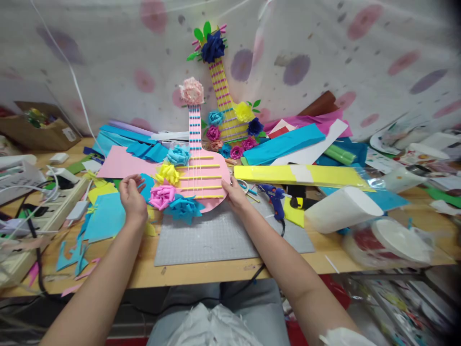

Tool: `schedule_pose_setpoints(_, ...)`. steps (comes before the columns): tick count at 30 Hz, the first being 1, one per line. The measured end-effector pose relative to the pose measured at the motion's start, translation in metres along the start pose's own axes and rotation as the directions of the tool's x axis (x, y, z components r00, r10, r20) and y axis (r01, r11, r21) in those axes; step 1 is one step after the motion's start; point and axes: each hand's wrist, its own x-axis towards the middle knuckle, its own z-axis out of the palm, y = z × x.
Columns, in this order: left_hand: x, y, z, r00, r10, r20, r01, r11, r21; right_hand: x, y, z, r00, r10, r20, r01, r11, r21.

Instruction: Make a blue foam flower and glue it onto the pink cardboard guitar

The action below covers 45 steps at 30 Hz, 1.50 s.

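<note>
A pink paper guitar (pixel 212 169) stands nearly upright over the grey cutting mat (pixel 209 245). Blue, yellow and pink paper flowers cover its lower left side, and white strings run up its neck. My right hand (pixel 236 193) grips the guitar's lower right edge, thumb on the front. Left of the flowers, my left hand (pixel 132 194) is raised with fingers curled loosely apart, holding nothing that I can see. Behind it a yellow paper guitar (pixel 223 96) with a dark blue flower on top leans against the patterned curtain.
A blue glue gun (pixel 274 197) lies on the mat's right side, its cord running off the front edge. Farther right are a paper roll (pixel 344 210) and a plastic-wrapped tub (pixel 392 242). Power strips and cables (pixel 46 216) crowd the left. Coloured paper (pixel 284 146) is piled behind.
</note>
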Motion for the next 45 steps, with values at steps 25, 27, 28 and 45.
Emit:
schedule_pose_setpoints(25,-0.005,-0.019,-0.013,0.998,-0.062,0.032,0.061,0.997,0.039,0.107,0.014,0.036,0.974,-0.225,-0.034,0.219,0.967,-0.129)
schedule_pose_setpoints(27,-0.005,-0.019,-0.011,0.997,-0.067,0.034,0.065,0.997,0.031,0.11,0.018,0.036,0.971,-0.238,-0.025,0.233,0.964,-0.125)
schedule_pose_setpoints(28,-0.005,-0.019,-0.01,0.997,-0.069,0.036,0.068,0.997,0.027,0.111,0.02,0.035,0.97,-0.244,-0.018,0.241,0.964,-0.114)
schedule_pose_setpoints(45,-0.009,-0.022,-0.006,0.995,-0.064,0.08,0.06,0.997,0.05,0.112,0.021,0.03,0.972,-0.22,-0.087,0.192,0.949,-0.251)
